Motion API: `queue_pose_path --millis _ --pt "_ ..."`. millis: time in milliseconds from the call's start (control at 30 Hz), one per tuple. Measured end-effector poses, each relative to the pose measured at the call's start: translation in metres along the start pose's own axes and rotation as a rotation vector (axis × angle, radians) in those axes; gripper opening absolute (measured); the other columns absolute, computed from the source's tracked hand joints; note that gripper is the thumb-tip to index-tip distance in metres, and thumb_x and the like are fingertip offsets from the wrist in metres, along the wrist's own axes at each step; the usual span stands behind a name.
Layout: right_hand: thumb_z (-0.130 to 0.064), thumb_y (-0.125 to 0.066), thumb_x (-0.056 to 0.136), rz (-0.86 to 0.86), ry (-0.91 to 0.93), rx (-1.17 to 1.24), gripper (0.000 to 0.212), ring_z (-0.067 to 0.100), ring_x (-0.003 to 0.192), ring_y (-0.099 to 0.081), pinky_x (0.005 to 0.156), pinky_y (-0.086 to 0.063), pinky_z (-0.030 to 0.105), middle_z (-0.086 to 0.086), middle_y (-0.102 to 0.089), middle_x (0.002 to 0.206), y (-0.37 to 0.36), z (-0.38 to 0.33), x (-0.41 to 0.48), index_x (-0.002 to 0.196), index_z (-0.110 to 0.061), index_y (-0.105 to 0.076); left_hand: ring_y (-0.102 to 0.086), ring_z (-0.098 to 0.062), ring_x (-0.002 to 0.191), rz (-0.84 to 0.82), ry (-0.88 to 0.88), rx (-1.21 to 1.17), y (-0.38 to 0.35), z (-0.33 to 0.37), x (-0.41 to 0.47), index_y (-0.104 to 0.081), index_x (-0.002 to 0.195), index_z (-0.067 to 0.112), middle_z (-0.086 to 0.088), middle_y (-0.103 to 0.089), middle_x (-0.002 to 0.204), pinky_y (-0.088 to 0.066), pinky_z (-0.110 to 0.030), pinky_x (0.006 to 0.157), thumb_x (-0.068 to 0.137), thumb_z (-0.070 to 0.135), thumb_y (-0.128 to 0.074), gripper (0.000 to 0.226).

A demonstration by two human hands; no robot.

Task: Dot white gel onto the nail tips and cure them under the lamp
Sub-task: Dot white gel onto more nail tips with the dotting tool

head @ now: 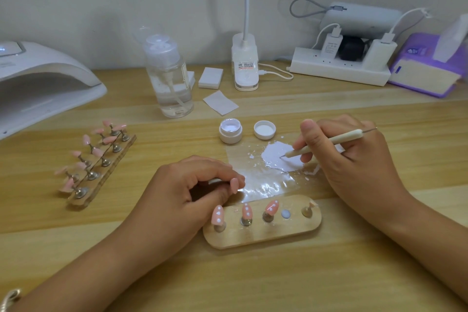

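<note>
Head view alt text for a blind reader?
The right hand touches a dotting tool to white gel on a clear sheet; the left hand pinches a pink nail tip beside a wooden holder with three dotted tips.

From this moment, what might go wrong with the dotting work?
1. The dotted nail tips on the wooden holder sit right beside the left hand, which pinches a pink nail tip; if wet, they may smear.
2. The dotting tool in the right hand dips into a wide white gel puddle; it may pick up too much.
</note>
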State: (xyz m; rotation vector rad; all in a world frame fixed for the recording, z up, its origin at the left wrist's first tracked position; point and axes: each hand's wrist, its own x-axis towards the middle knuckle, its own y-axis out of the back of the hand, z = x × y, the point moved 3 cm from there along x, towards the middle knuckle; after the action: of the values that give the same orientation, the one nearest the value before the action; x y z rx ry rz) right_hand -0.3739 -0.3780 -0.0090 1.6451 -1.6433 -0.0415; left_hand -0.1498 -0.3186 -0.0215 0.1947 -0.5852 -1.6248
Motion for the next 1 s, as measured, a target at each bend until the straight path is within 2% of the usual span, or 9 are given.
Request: queue_pose_path --millis 267,433,633,833,900,1000 --pt "-0.048 -0.044 0.099 0.008 0.006 -0.004 0.039 0.003 0.088 -0.060 0.089 -0.043 0.059 -0.025 -0.065 0.066 0.0014 -0.0014 -0.0003 0.068 -0.036 -0.065 -0.068 -0.012 0.102 -0.016 0.000 0.005 0.0005 0.0015 -0.0003 -0.079 0.086 0.020 0.016 -0.074 0.094 -0.052 -0.032 0.087 0.084 0.007 -0.072 0.015" --pt "-0.048 -0.044 0.099 0.009 0.018 -0.031 0.038 0.000 0.089 -0.059 0.092 -0.041 0.053 -0.027 -0.065 0.069 0.0010 -0.0023 -0.0001 0.068 -0.040 -0.063 -0.067 -0.012 0.102 -0.017 -0.007 0.005 0.0007 0.0025 -0.0002 -0.079 0.086 0.019 0.016 -0.074 0.094 -0.052 -0.029 0.087 0.083 0.008 -0.070 0.014" --pt "-0.047 -0.044 0.100 0.016 0.026 -0.023 0.038 0.000 0.088 -0.059 0.089 -0.043 0.056 -0.026 -0.065 0.069 0.0017 -0.0025 0.0000 0.068 -0.039 -0.063 -0.067 -0.009 0.103 -0.018 -0.014 0.035 0.0008 0.0037 0.0001 -0.079 0.085 0.019 0.018 -0.074 0.093 -0.052 -0.026 0.087 0.084 0.006 -0.073 0.015" --pt "-0.048 -0.043 0.099 0.010 0.020 -0.029 0.038 0.003 0.087 -0.060 0.088 -0.044 0.057 -0.026 -0.064 0.068 0.0018 -0.0029 0.0001 0.069 -0.038 -0.064 -0.067 -0.010 0.104 -0.015 -0.018 0.030 0.0010 0.0027 -0.0001 -0.079 0.085 0.020 0.017 -0.074 0.093 -0.052 -0.025 0.087 0.079 0.014 -0.067 0.014" --pt "-0.046 -0.043 0.100 0.016 0.026 -0.032 0.037 0.004 0.087 -0.060 0.090 -0.043 0.052 -0.026 -0.065 0.069 0.0021 -0.0033 -0.0003 0.070 -0.039 -0.064 -0.067 -0.010 0.103 -0.009 -0.003 0.012 0.0008 0.0020 -0.0004 -0.079 0.085 0.022 0.017 -0.074 0.093 -0.052 -0.028 0.087 0.080 0.016 -0.068 0.014" --pt "-0.044 -0.041 0.103 0.049 0.041 -0.001 0.036 0.000 0.088 -0.063 0.091 -0.040 0.029 -0.022 -0.067 0.076 0.0052 -0.0040 -0.0022 0.080 -0.036 -0.068 -0.068 -0.010 0.100 -0.002 0.030 -0.029 0.0007 0.0015 0.0003 -0.079 0.085 0.027 0.017 -0.075 0.093 -0.055 -0.037 0.089 0.079 0.021 -0.069 0.012"
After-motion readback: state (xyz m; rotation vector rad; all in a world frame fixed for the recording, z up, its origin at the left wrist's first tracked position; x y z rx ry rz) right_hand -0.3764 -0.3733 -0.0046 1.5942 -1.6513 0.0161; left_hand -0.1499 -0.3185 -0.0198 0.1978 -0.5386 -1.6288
